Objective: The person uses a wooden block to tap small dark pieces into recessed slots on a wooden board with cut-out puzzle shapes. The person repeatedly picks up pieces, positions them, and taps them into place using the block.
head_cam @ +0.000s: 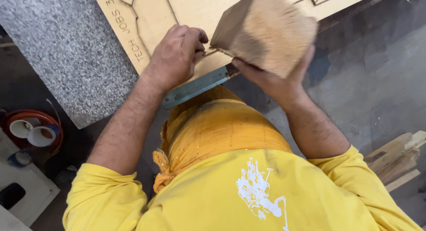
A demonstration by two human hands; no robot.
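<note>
Both arms are reached fwd and slightly inward from yellow short sleeves, forearms bare. L forearm is angled up and to the right, wrist roughly straight; the left hand (177,53) is held knuckles-up, fingers curled tight into a near fist, thumb tucked toward the fingertips as in a pinch grip. What is pinched can't be told. R forearm is angled up and to the left, wrist bent back; the right hand (270,77) is turned palm-up, fingers spread and wrapped from below around a load, thumb side toward the L hand. R hand is slightly blurred. Hands are set near each other, not touching.
</note>
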